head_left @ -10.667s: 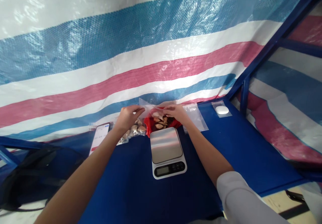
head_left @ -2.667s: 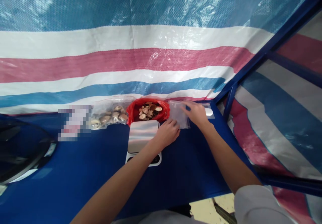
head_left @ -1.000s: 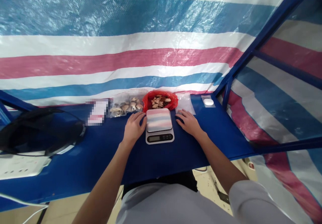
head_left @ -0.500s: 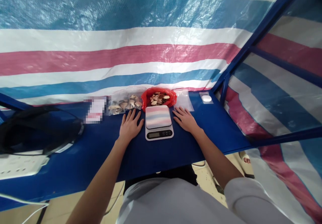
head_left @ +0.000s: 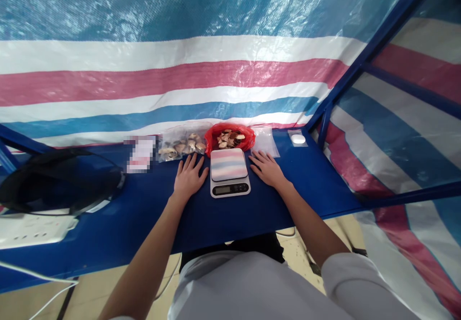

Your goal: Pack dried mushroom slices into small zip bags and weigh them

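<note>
digital scale (head_left: 230, 172) on tabletop (head_left: 212, 224), long axis running front to back, display (head_left: 231, 189) at near end. left to right: clear bag (head_left: 176, 134), brownish chunks (head_left: 190, 145) inside; left hand (head_left: 189, 178) spread flat, released; red bag (head_left: 211, 135), mouth open, brown pieces (head_left: 229, 138) within; scale white, plate (head_left: 229, 165) mirror-like; right hand (head_left: 268, 169) likewise flat, released.

Two hands (head_left: 189, 180) (head_left: 267, 169), one scale (head_left: 229, 166), one red bag (head_left: 212, 129), two clear bags (head_left: 266, 142) (head_left: 303, 144) right of it, one power strip (head_left: 36, 229) and one table (head_left: 212, 226) show.

left hand (head_left: 189, 178) flat on blue table (head_left: 209, 226) | right hand (head_left: 268, 169) flat | scale (head_left: 229, 165) between | red bag (head_left: 249, 140) beyond scale
</note>
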{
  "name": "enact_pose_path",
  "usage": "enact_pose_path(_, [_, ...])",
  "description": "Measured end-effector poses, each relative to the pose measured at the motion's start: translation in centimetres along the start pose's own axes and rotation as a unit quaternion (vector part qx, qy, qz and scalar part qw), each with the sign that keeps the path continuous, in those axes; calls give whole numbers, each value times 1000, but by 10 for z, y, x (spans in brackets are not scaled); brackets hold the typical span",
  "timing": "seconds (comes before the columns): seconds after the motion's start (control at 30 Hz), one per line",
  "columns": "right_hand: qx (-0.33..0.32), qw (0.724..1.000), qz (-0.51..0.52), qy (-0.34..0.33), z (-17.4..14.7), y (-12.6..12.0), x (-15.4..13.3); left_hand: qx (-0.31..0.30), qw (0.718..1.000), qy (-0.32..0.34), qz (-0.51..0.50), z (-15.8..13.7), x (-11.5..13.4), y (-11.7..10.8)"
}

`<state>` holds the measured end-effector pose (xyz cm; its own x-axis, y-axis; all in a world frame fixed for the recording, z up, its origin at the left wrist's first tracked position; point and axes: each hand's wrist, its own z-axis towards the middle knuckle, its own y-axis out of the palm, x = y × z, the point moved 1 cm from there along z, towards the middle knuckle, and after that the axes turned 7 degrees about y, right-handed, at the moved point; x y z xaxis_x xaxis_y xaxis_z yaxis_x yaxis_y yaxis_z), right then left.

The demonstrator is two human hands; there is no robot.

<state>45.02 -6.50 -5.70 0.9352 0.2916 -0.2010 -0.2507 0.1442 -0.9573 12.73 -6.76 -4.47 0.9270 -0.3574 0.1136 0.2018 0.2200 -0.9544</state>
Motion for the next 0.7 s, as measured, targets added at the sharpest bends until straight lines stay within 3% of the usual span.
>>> enact_pose_path(0.2, [32,999,24,-5,0,-6,-1,55,998,19,-26,-2,1,-8])
enact_pose_path(0.43, [94,994,58,11,12,-9,5,155,983,70,-61,17,-15,-51])
enact_pose_path(0.57, [91,993,57,41,19,1,8,148,987,69,-11,36,-44,-61])
enact_pose_path(0.7, [78,995,40,52,20,8,8,107,992,70,7,48,-72,-55])
